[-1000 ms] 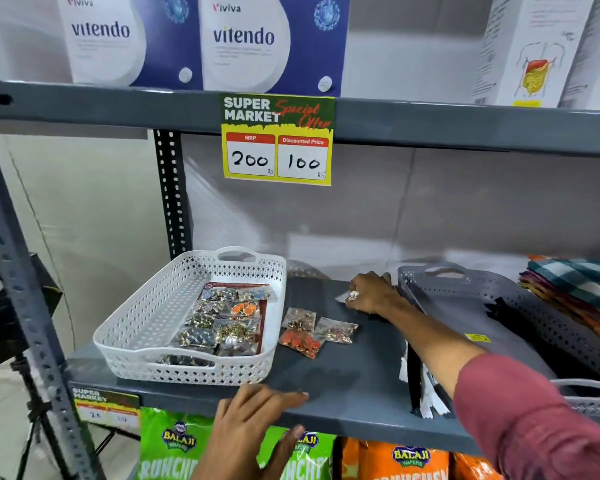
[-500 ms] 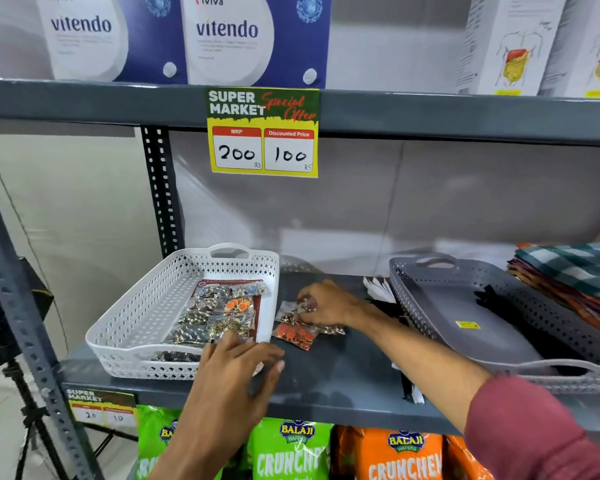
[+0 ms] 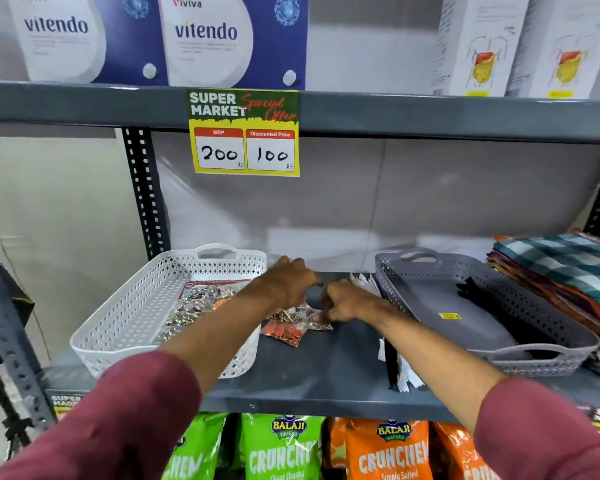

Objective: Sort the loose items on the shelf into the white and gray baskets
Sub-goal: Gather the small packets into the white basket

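On the gray shelf, small clear packets are lying between the white basket and gray basket. The left hand and right hand are curling over them, apparently pinching one, though the grip is blurring. Light and slippery, they are best pinched by an edge.

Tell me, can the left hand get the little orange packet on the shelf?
Probably yes. The orange packet lies bare on the shelf just below the left hand, beside the white basket. Nothing covers it.
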{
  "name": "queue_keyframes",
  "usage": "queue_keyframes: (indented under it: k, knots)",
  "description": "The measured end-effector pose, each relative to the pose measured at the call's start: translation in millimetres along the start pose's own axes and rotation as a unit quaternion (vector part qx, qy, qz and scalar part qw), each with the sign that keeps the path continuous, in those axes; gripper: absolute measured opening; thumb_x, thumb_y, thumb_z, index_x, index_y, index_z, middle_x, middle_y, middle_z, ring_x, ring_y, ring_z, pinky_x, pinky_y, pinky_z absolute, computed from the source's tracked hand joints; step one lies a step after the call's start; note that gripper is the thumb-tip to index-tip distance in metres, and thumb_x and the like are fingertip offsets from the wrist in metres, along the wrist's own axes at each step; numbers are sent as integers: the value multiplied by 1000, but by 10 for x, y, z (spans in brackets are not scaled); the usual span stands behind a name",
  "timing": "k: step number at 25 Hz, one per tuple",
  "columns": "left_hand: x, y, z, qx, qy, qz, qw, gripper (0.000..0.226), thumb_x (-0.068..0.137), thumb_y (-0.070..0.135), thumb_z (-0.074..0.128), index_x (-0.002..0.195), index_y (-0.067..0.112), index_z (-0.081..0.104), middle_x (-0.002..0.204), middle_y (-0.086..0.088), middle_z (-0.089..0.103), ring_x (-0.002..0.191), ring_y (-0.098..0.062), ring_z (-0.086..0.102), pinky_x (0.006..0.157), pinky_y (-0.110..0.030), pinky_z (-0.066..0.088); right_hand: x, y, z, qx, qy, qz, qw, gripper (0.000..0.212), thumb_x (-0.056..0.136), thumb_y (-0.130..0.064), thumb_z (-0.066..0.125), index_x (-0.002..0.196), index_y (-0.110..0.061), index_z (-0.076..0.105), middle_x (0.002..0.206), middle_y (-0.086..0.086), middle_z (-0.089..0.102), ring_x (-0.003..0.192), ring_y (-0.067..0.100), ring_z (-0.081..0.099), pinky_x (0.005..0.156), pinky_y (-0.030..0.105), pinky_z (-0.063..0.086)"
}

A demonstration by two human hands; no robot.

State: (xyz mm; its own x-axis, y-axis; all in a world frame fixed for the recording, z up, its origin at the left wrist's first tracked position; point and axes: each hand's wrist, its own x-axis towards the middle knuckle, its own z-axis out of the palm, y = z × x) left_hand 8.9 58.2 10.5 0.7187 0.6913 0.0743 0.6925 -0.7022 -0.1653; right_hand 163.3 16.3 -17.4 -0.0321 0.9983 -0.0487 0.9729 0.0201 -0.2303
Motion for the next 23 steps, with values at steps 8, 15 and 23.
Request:
queue_keyframes:
  k: [8,15,23]
  knots:
    - [111,-121,244,25,18,-17,999,31,83,10,68,113,18,70,126,-7,63,127,-26,43,102,-41,28,25,66,102,66,36,41,996,36,75,-25,82,104,-7,70,102,8,70,88,21,63,71,27,46]
    - [-219,-454,-111,-347,220,-141,901,29,72,26,84,92,12,69,84,0,68,80,-16,64,70,-23,44,116,14,-290,198,171,50,964,42,80,-25,78,117,-11,64,121,10,65,107,26,63,81,25,45]
    - [-732,-1353,-20,-459,285,-350,765,21,69,26,87,78,11,75,71,-9,72,52,-6,62,59,-20,51,463,-887,-417,378,182,-17,908,57,81,-25,80,126,-21,45,102,10,68,95,23,66,76,32,55]
